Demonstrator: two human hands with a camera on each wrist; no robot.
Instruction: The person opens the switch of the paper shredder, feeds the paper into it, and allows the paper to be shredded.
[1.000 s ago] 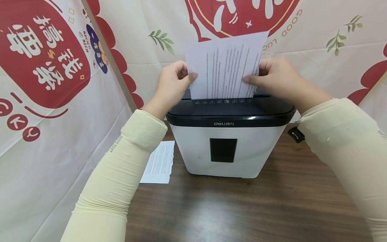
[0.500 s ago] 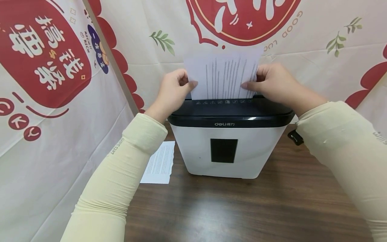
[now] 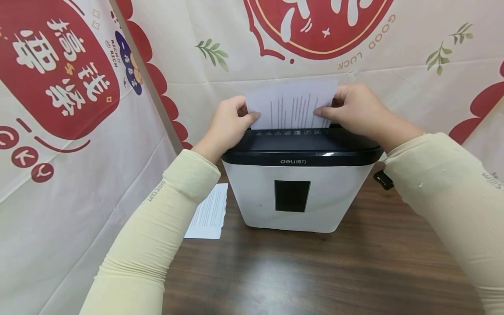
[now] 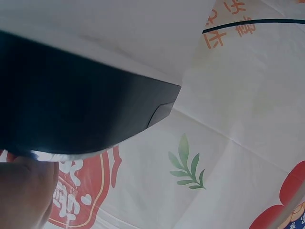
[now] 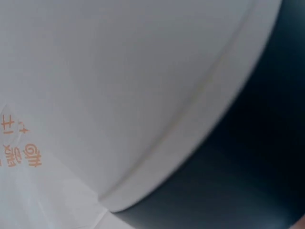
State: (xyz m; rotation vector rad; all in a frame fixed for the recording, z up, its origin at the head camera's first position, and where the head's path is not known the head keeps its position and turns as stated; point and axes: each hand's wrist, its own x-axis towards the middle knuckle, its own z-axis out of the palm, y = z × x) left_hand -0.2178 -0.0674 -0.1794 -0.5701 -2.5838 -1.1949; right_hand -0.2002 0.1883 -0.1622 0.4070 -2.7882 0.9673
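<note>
A printed sheet of paper (image 3: 291, 103) stands upright in the top slot of a paper shredder (image 3: 252, 188), its lower part hidden inside. My left hand (image 3: 228, 122) pinches the sheet's left edge between thumb and fingers, just above the black lid. At the opposite edge my right hand (image 3: 356, 107) pinches it the same way, thumb on the near face. In the left wrist view the shredder's black lid (image 4: 81, 100) fills much of the frame, with part of the left hand (image 4: 26, 191) at the lower left. The right wrist view shows mostly the shredder's white body (image 5: 133, 86).
Another printed sheet (image 3: 208, 212) lies on the brown wooden table (image 3: 315, 271), left of the shredder and partly behind the left sleeve. A small black object (image 3: 383, 180) lies to the right. Patterned cloth (image 3: 189, 26) hangs behind and at the left.
The sheet has sunk well down into the shredder, so less of it shows above the lid. Both hands have come down with it, still pinching its edges.
</note>
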